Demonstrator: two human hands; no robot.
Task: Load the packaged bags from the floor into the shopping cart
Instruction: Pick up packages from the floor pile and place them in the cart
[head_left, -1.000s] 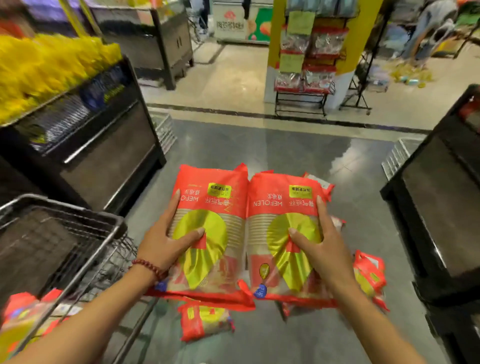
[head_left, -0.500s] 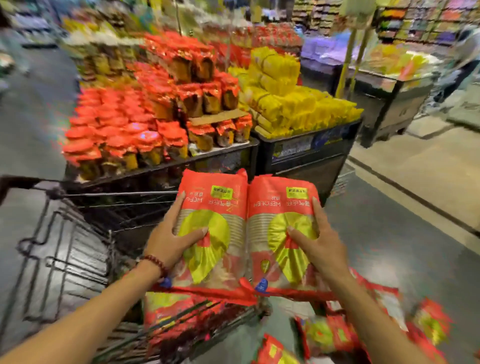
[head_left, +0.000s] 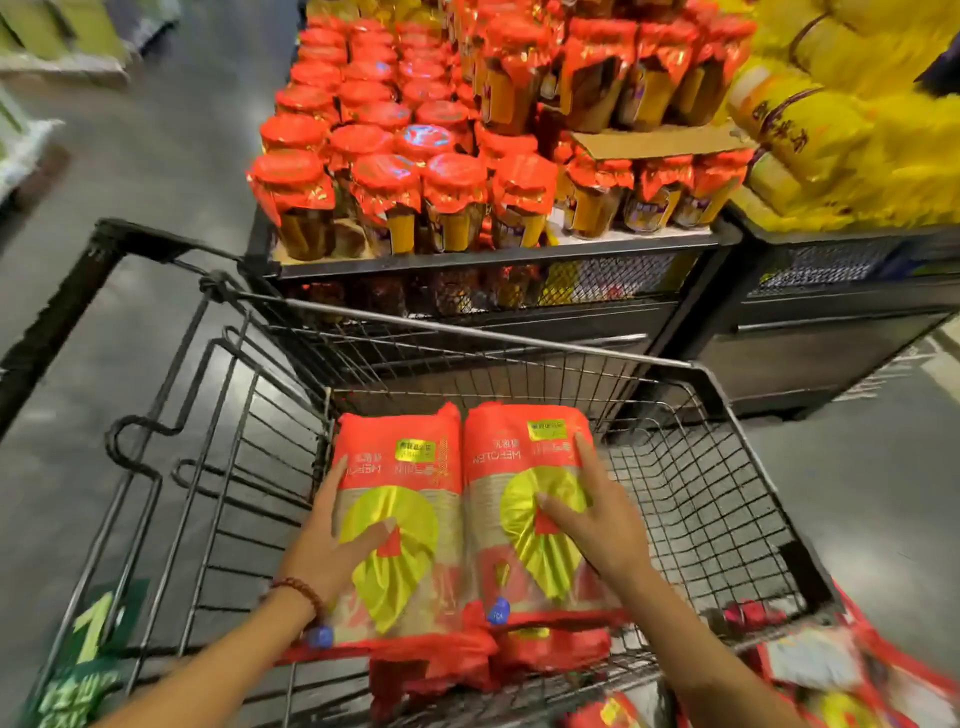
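Observation:
Two red packaged bags with gold fan prints lie side by side inside the wire shopping cart. My left hand grips the left bag by its outer edge, thumb across the gold print. My right hand grips the right bag the same way. More red bags lie under them in the cart. Further red bags lie on the floor at the bottom right, blurred.
A black display stand full of red-capped jars stands right behind the cart. Yellow packs are piled on a second stand to the right. The cart's black handle runs along the left. Grey floor lies on both sides.
I have turned left from the floor pile to the cart. Both hands have carried the two bags over the rim and down into the basket.

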